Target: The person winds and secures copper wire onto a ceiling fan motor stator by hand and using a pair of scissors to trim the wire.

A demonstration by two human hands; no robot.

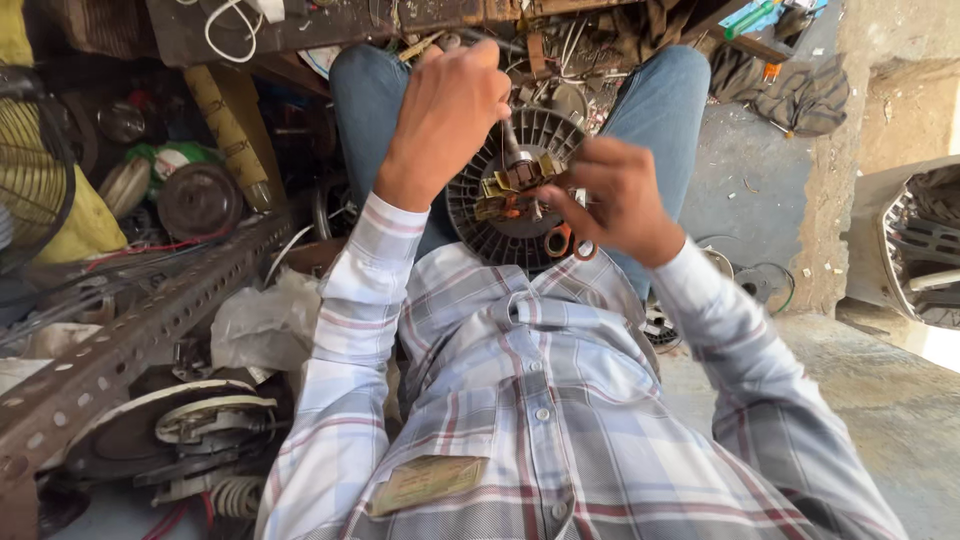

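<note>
Two hands work over a dark round motor housing [500, 215] resting in the person's lap. The left hand [445, 120] closes around a thin tool shaft above it, its tip hidden. The right hand [615, 200] pinches the housing's right rim, fingertips partly blurred.

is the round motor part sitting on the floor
No, the round motor part rests on the person's lap between the left hand and right hand.

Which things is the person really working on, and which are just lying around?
In use:
- left hand
- right hand
- round black motor part
- metal shaft
- orange pliers handles

Lying about:
- perforated metal bar
- fan guard
- grey rag
- white plastic bag
</note>
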